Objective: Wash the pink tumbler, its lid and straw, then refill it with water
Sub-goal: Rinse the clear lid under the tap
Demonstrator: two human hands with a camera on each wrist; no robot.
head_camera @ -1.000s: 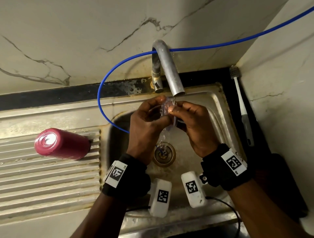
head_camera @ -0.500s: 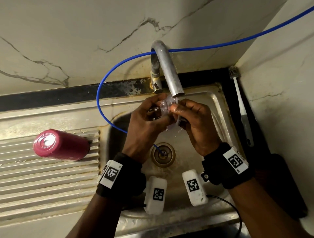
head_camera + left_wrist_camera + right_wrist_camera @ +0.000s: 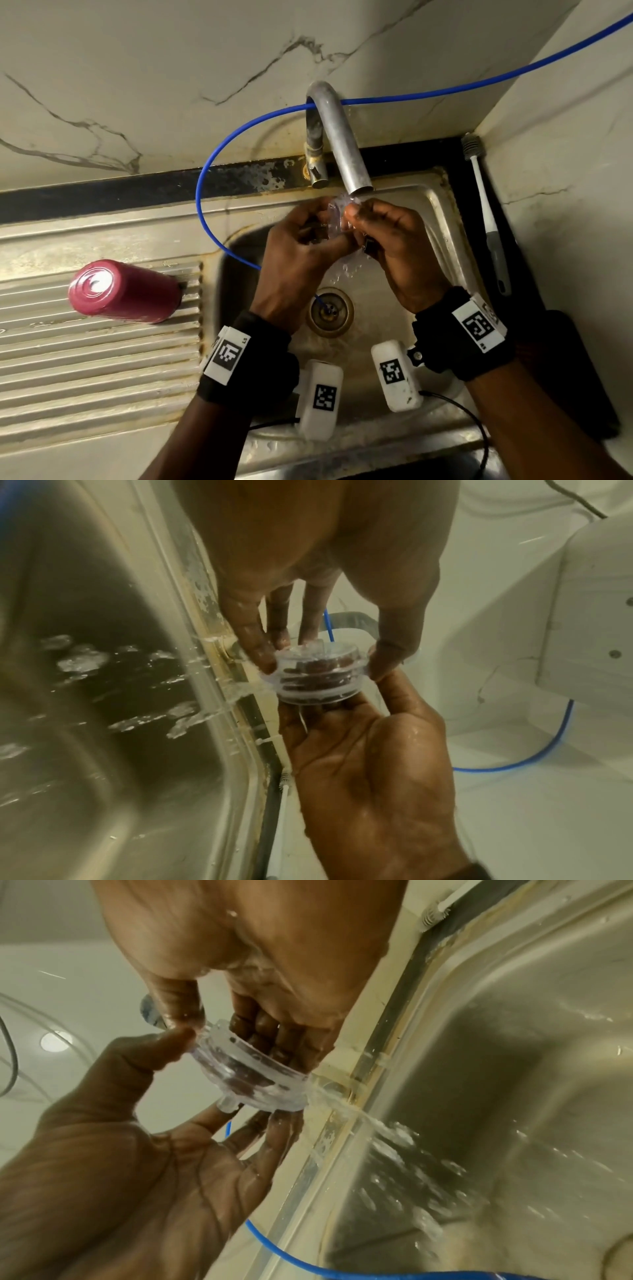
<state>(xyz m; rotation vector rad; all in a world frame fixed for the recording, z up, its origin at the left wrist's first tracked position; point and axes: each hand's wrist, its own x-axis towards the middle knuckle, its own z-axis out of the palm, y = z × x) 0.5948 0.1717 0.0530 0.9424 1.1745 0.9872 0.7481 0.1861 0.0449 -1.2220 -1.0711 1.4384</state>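
The clear plastic lid [image 3: 337, 216] is held under the tap spout [image 3: 359, 186], with water running over it into the sink. My left hand [image 3: 308, 233] pinches its rim between thumb and fingers [image 3: 253, 647]. My right hand [image 3: 376, 226] holds the other side, its fingers [image 3: 274, 1039] curled into the lid's [image 3: 250, 1074] hollow. In the left wrist view the lid [image 3: 318, 674] sits between both hands. The pink tumbler [image 3: 126, 291] lies on its side on the ribbed drainboard, left of the basin. No straw is visible.
A blue hose [image 3: 212, 178] loops behind the tap and down into the drain [image 3: 330, 310]. A white-handled thin brush [image 3: 486, 212] lies along the sink's right edge by the wall. The steel basin wall [image 3: 442, 212] and marble backsplash close in the space.
Both hands have risen a little closer to the spout while working the lid under the running water. The tumbler has not moved.
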